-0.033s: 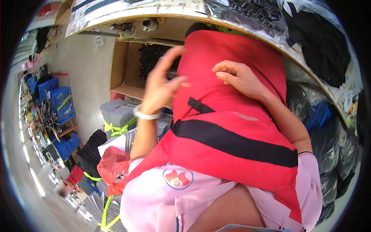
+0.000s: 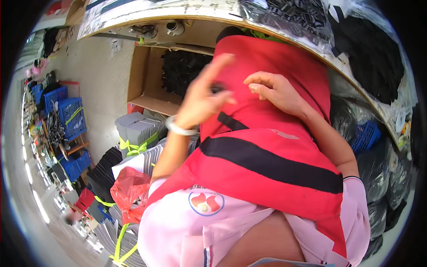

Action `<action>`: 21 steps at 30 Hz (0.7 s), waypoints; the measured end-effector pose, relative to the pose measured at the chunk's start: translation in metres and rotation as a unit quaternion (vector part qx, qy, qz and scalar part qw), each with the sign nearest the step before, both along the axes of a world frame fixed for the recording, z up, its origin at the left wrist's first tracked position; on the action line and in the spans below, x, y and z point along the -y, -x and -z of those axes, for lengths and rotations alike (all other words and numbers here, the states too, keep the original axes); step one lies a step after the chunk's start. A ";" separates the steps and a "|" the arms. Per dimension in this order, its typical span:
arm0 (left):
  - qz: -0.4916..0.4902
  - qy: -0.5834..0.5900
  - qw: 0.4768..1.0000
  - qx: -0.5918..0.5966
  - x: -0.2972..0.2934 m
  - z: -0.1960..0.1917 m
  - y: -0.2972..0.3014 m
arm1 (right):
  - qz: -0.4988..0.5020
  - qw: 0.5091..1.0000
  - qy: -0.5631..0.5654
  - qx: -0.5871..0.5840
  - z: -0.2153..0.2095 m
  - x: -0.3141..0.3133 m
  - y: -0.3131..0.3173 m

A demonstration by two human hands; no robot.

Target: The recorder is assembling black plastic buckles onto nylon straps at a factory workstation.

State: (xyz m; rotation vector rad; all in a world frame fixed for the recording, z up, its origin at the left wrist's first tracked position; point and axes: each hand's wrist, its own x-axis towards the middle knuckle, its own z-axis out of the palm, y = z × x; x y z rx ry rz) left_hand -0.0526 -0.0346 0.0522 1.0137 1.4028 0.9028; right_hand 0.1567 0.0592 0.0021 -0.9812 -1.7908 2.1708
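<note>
- Two bare hands hover over the lap, well apart from each other; the left hand (image 2: 201,97) is motion-blurred, its thumb and forefinger spread.
- One small dark thing (image 2: 216,88) shows between that thumb and forefinger; whether it is gripped, I cannot tell.
- The right hand (image 2: 282,93) is loosely curled, thumb close to the fingertips, with nothing visible in it.
- The red apron (image 2: 262,118) spreads beneath both hands; contact with them is unclear. Its black band (image 2: 271,162) crosses nearer the body than either hand.
- Beyond the left hand, to its left, a cardboard box (image 2: 155,105) holds black pieces (image 2: 178,73).
- Left of the left forearm sit grey bundles (image 2: 135,128) and a red plastic bag (image 2: 129,191).
- Right of the right forearm is a blue basket (image 2: 366,135).
- Beyond both hands runs a white-topped bench (image 2: 155,18), with black cloth (image 2: 367,51) far to the right hand's right.
- Farthest left of the left hand stand blue crates (image 2: 71,118).
</note>
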 end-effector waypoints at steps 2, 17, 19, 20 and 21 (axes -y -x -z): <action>0.036 -0.022 0.991 0.124 -0.006 0.024 -0.036 | -0.015 0.998 0.055 -0.017 -0.008 0.001 0.006; 0.101 0.090 0.985 0.112 -0.037 0.070 -0.057 | 0.057 0.998 -0.002 0.027 0.001 -0.016 -0.041; 0.087 0.088 0.978 0.170 -0.043 0.076 -0.060 | 0.081 0.996 0.018 0.031 -0.006 -0.024 -0.055; 0.063 0.094 0.968 0.224 -0.046 0.077 -0.059 | 0.131 0.977 -0.163 0.039 -0.009 -0.029 -0.066; 0.068 0.091 0.968 0.226 -0.047 0.077 -0.058 | 0.174 0.924 -0.337 0.046 -0.012 -0.034 -0.077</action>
